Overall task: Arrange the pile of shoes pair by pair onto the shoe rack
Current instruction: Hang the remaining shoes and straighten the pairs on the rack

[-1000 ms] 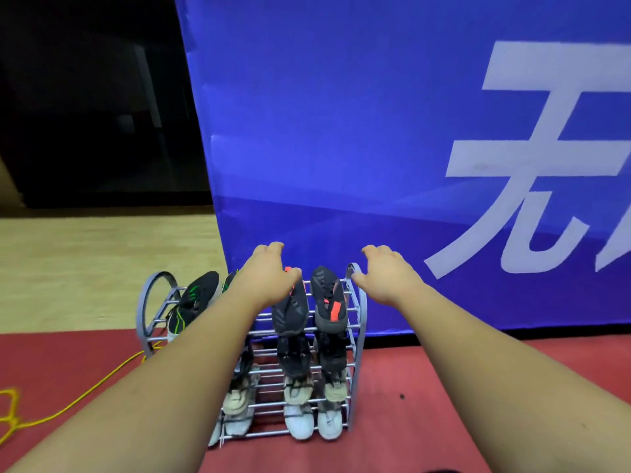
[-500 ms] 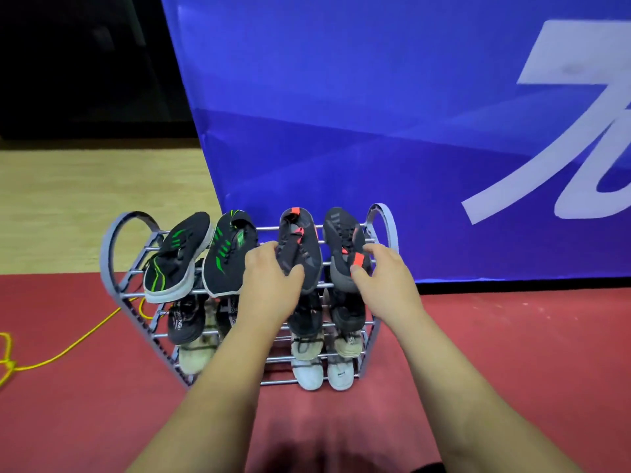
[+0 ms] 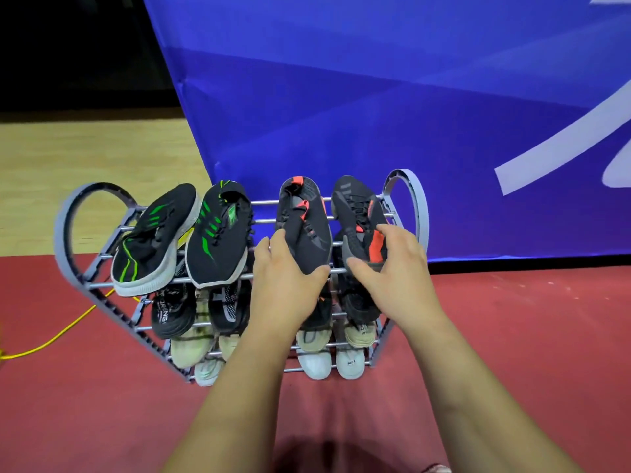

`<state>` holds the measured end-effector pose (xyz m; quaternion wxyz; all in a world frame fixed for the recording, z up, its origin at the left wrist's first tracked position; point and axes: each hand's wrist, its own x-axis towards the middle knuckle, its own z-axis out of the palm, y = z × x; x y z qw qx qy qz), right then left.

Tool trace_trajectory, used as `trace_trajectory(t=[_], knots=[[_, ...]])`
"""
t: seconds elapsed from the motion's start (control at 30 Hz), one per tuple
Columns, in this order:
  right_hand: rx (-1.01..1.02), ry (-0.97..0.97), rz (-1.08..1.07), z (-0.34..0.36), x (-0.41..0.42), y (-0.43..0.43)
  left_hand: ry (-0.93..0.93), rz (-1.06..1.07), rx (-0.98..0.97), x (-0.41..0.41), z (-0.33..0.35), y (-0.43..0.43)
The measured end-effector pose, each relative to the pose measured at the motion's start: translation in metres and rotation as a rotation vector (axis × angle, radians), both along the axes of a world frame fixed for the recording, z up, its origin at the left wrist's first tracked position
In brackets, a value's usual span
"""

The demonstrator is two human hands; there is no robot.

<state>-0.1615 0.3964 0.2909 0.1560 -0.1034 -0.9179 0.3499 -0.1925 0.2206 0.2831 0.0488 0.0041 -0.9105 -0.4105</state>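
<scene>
A grey wire shoe rack (image 3: pixel 71 230) stands on the red floor against a blue banner. On its top shelf lie a black and green pair (image 3: pixel 218 240) at the left and a black and red pair at the right. My left hand (image 3: pixel 283 285) grips the toe of the left black and red shoe (image 3: pixel 304 227). My right hand (image 3: pixel 392 271) grips the toe of the right black and red shoe (image 3: pixel 358 216). Lower shelves hold black shoes (image 3: pixel 170 312), beige shoes (image 3: pixel 187 346) and white shoes (image 3: pixel 314 365).
The blue banner (image 3: pixel 375 114) rises right behind the rack. A yellow cable (image 3: pixel 58 336) runs over the red mat (image 3: pixel 512 336) at the left. Pale wooden floor (image 3: pixel 85 155) lies beyond the mat.
The view has dropped and come closer to the rack. Both hands have slid from the top rear of the rack down to the toes of the black and red pair.
</scene>
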Motion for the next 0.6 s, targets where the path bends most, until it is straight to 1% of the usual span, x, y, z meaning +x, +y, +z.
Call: trace_trajectory(t=[0.1,0.27,0.37,0.43,0.53,0.6], knots=[[0.033,-0.038,0.028,-0.006,-0.006,-0.001,-0.031,0.004,-0.02,-0.004,-0.01,0.007],[0.024,-0.024,0.018,-0.013,-0.009,0.0,0.075,0.069,-0.112,-0.005,-0.02,0.011],[0.033,-0.019,0.017,-0.014,-0.009,0.0,0.081,0.091,-0.086,-0.006,-0.021,0.01],[0.033,-0.027,0.022,-0.013,-0.01,0.001,0.078,0.107,0.06,-0.007,-0.016,0.007],[-0.011,-0.058,0.026,-0.006,-0.012,0.0,0.023,0.167,0.412,-0.006,0.002,0.0],[-0.034,-0.057,0.034,0.002,-0.012,-0.002,-0.041,0.239,0.685,-0.009,0.008,-0.008]])
